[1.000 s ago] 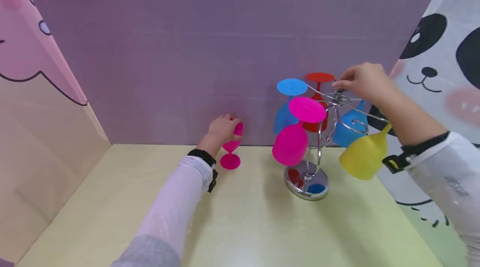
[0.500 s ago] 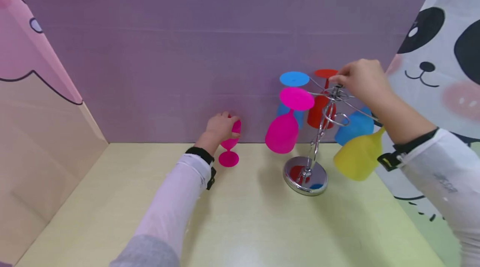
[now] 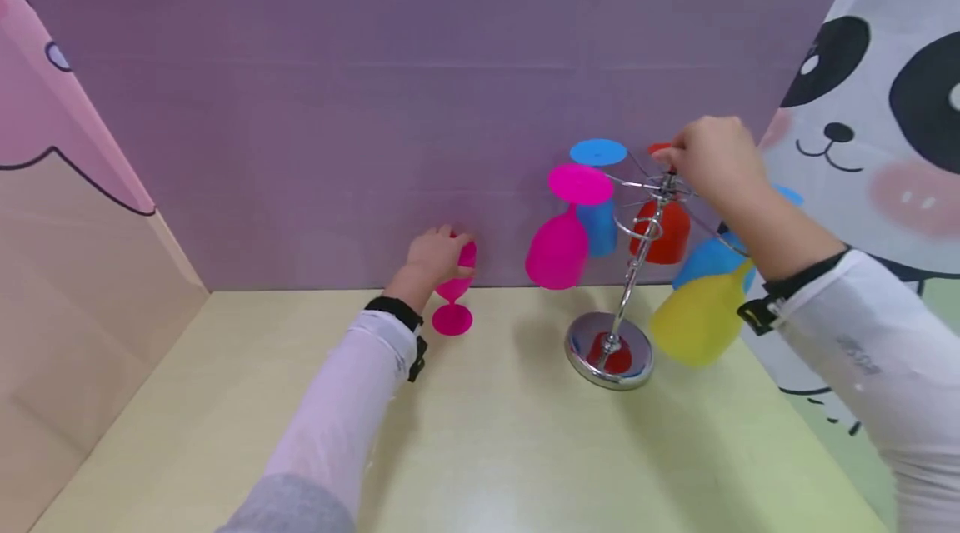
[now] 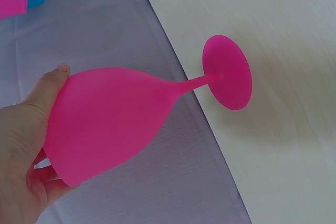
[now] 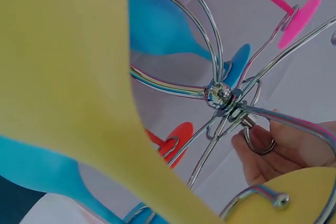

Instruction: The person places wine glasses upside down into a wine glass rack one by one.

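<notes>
My left hand (image 3: 435, 258) grips the bowl of a pink plastic wine glass (image 4: 115, 119) near its rim. The glass is upright, its round foot (image 3: 452, 320) low over the tabletop. My right hand (image 3: 717, 160) pinches the small ring (image 5: 261, 148) on top of a chrome wine glass rack (image 3: 628, 291). From the rack's arms, bowls down, hang another pink glass (image 3: 558, 252), a red glass (image 3: 662, 235), a yellow glass (image 3: 696, 318) and blue glasses, one of them at the back left (image 3: 598, 152). My right forearm partly covers the other blue glass.
The rack's round mirrored base (image 3: 581, 341) stands on the pale tabletop (image 3: 480, 433). A purple backdrop (image 3: 375, 141) rises right behind the table. A panda-printed sheet (image 3: 847, 100) hangs on the right, close to my right arm.
The rack's top has turned under my right hand: the pink glass has swung left and back, the red one right, the yellow one left. My left hand keeps its hold on the pink glass.
</notes>
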Action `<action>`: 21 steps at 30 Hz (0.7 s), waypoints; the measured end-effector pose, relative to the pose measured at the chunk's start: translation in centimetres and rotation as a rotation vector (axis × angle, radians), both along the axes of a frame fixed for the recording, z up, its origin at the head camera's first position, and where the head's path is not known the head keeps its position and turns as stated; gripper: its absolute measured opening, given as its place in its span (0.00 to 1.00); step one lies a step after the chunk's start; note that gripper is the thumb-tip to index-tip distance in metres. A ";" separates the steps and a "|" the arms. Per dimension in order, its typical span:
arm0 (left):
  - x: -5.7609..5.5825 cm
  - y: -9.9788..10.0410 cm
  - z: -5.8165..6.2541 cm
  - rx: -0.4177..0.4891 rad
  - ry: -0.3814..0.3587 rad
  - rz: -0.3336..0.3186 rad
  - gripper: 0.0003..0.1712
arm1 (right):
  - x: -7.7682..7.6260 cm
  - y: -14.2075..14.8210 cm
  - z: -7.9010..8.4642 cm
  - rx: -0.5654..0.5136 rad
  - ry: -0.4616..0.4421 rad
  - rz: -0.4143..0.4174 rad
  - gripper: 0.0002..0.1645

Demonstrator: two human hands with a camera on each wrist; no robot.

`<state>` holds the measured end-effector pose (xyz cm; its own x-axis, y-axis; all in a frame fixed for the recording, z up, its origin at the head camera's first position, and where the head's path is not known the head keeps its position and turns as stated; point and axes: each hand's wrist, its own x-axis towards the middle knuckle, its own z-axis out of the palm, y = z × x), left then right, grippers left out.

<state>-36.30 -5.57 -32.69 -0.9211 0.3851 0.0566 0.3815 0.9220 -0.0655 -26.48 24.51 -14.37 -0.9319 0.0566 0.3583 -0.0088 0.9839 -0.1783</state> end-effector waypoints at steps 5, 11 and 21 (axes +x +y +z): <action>0.1 -0.1 -0.2 0.001 -0.005 -0.003 0.39 | -0.1 -0.4 0.2 0.028 -0.047 -0.013 0.19; 0.2 -0.1 -0.1 0.016 0.000 -0.004 0.38 | -0.3 -0.6 0.5 0.035 -0.073 -0.018 0.19; 0.0 -0.2 0.2 0.007 0.003 -0.005 0.39 | -0.5 -0.7 0.6 0.070 -0.078 -0.027 0.20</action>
